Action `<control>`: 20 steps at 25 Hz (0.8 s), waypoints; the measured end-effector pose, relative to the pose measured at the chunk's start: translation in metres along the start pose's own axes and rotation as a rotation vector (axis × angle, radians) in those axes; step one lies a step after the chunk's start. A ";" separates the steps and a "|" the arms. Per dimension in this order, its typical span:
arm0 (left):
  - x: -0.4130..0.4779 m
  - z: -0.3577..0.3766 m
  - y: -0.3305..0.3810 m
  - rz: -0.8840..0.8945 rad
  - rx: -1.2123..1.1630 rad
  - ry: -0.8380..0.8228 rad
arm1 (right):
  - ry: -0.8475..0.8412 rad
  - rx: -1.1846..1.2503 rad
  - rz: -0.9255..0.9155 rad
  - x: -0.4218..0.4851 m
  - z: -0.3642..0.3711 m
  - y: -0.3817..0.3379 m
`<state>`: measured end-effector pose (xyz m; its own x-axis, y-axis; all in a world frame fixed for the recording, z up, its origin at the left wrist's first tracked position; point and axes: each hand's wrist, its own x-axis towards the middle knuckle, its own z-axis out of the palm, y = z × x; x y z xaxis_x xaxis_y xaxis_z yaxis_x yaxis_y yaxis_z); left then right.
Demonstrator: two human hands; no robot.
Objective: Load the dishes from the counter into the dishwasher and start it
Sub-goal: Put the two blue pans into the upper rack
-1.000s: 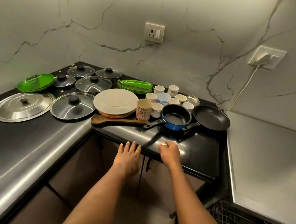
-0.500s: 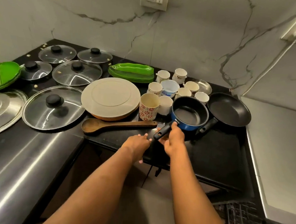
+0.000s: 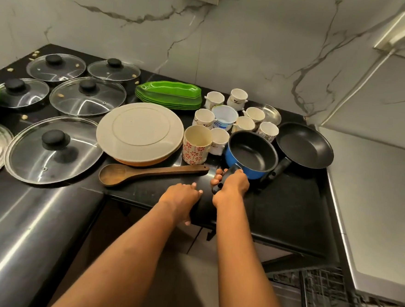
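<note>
Black counter [image 3: 288, 207] takes up most of the view, and it's loaded. A steel worktop [image 3: 374, 189] butts up against it at 3 o'clock, and a bit of wire dishwasher rack [image 3: 330, 301] pokes out below that, down at 5 o'clock.

Dishes, big to small:
- glass lids with black knobs over at 9 to 10 o'clock, the biggest one [image 3: 54, 150] nearest the counter's front edge
- stack of plates with a white plate [image 3: 140, 129] on top, pretty much dead centre
- black frying pan [image 3: 305, 146] at 2 o'clock of centre, handle pointing toward 7
- blue saucepan [image 3: 251, 154] just beside the frying pan at its 9 o'clock, sitting on the counter as far as I can tell, with its black handle also running toward 7
- green plates [image 3: 169, 96] stacked at 12 o'clock of the white one
- wooden spoon [image 3: 147, 173] lying flat at 6 o'clock of the white plate, bowl end toward 9

Right hand [image 3: 232, 186] is wrapped around the saucepan's handle. Left hand [image 3: 181, 197] is just beside it at 9 o'clock, clamped on the counter's front edge, fingers on top, thumb underneath.

Floral mug [image 3: 196, 144] stands between the white plate and the saucepan, and a bunch of small white cups [image 3: 237, 99] sit behind it toward 12 to 1 o'clock.
</note>
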<state>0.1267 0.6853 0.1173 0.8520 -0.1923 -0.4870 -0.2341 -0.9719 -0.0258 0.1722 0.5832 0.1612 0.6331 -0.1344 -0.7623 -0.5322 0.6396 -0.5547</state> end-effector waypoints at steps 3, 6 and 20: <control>0.000 0.003 0.001 -0.015 -0.005 0.011 | -0.013 -0.040 -0.022 -0.013 -0.008 0.001; -0.002 0.003 0.004 -0.044 -0.039 0.025 | -0.029 -0.093 -0.075 -0.022 -0.020 0.004; -0.028 0.036 0.053 -0.210 0.054 0.217 | -0.291 -0.453 -0.471 -0.053 -0.163 0.007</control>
<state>0.0738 0.6436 0.0980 0.9631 -0.0184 -0.2686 -0.0621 -0.9859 -0.1551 0.0436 0.4714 0.1439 0.9437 -0.0711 -0.3230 -0.3066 0.1780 -0.9351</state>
